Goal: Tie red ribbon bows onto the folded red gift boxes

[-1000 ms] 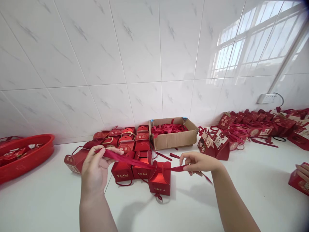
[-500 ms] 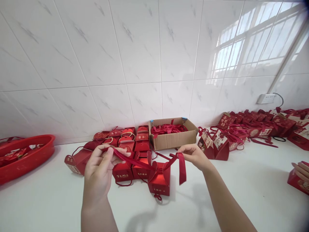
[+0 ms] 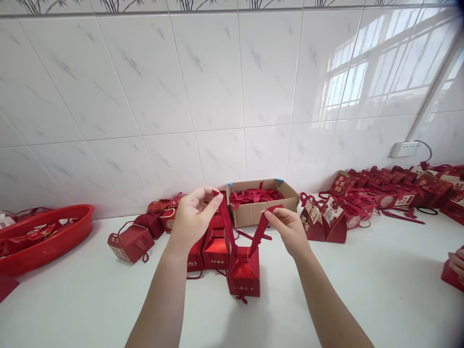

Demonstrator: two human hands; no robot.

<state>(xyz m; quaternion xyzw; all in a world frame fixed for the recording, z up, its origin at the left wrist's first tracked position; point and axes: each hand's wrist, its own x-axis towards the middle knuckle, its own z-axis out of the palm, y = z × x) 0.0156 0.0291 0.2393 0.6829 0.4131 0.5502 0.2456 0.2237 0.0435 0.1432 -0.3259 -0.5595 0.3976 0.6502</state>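
Left hand and right hand pinch a red ribbon above a small box. Even, gentle pulls should keep the box upright.

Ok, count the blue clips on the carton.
2: a clip at the back left corner of the carton, another clip near the back right. Hidden ones are possible.

Lettering on the red boxes is too blurred to read.
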